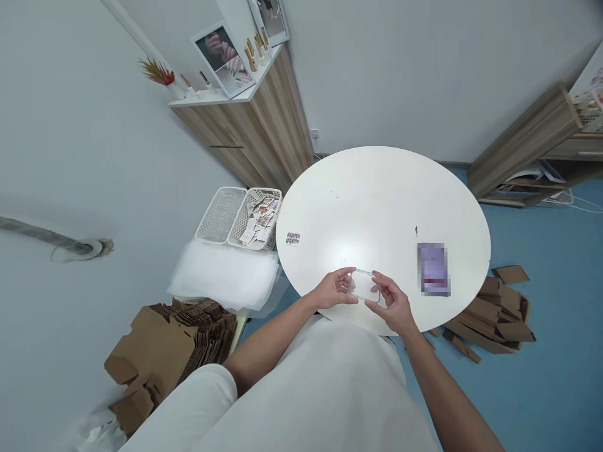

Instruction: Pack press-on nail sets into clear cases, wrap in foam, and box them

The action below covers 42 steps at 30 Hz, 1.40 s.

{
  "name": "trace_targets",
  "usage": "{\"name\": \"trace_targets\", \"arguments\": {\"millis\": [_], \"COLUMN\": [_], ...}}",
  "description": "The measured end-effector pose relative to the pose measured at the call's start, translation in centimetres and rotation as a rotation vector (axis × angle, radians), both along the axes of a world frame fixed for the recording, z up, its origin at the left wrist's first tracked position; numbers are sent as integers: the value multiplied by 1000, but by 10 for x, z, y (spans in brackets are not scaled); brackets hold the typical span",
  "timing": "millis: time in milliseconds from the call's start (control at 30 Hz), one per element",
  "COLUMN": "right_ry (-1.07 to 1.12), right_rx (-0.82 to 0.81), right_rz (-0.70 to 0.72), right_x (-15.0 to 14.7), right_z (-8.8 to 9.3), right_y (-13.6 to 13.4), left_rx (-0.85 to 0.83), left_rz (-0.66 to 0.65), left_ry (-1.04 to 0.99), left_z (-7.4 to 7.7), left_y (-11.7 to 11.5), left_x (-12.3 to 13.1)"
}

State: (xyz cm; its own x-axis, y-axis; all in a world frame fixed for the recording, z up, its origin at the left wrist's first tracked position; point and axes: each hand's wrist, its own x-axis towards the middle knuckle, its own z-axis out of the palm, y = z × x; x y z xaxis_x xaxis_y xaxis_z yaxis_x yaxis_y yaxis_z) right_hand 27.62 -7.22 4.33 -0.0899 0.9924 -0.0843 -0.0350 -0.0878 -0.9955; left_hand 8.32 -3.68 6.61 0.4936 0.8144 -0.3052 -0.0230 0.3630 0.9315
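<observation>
Over the near edge of a round white table (377, 188), a small clear plastic box (364, 286) is held level between both hands. My left hand (335, 289) grips its left end, thumb below and fingers at the top edge. On the right end, my right hand (392, 300) pinches it the same way. The box is see-through; whether anything lies inside I cannot tell. To the left on the table lies a small set of dark purplish oval pieces (293, 238) in two rows. A blurred-out purple rectangular item (434, 269) lies to the right.
Left of the table stand a white basket of printed packets (262, 220), another basket of clear items (220, 215) and a pile of translucent sheets (223, 273). Flattened cardboard boxes (155, 345) are stacked below. Folded cardboard boxes (499, 314) lie on the blue floor at right.
</observation>
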Motion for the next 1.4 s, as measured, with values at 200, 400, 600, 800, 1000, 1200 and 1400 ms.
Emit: {"name": "trace_targets", "arguments": {"millis": [200, 400, 600, 800, 1000, 1200, 1400], "right_ry": [76, 19, 21, -42, -127, -37, -9], "right_rx": [-17, -46, -120, -168, -228, -363, -444], "right_rz": [-48, -11, 6, 25, -45, -58, -125], "right_x": [-1, 1, 3, 6, 2, -4, -6], "right_z": [0, 10, 8, 5, 10, 3, -15], "right_y": [3, 13, 14, 17, 24, 33, 24], "left_rx": [0, -25, -112, -144, -124, -117, -137], "left_rz": [-9, -22, 0, 56, 21, 11, 112], "left_ry": [20, 32, 24, 106, 147, 133, 191], "left_z": [-1, -1, 1, -8, -13, -17, -31], "left_y": [-2, 0, 2, -2, -6, -9, -10], "left_x": [1, -1, -4, -5, -5, -6, -5]}}
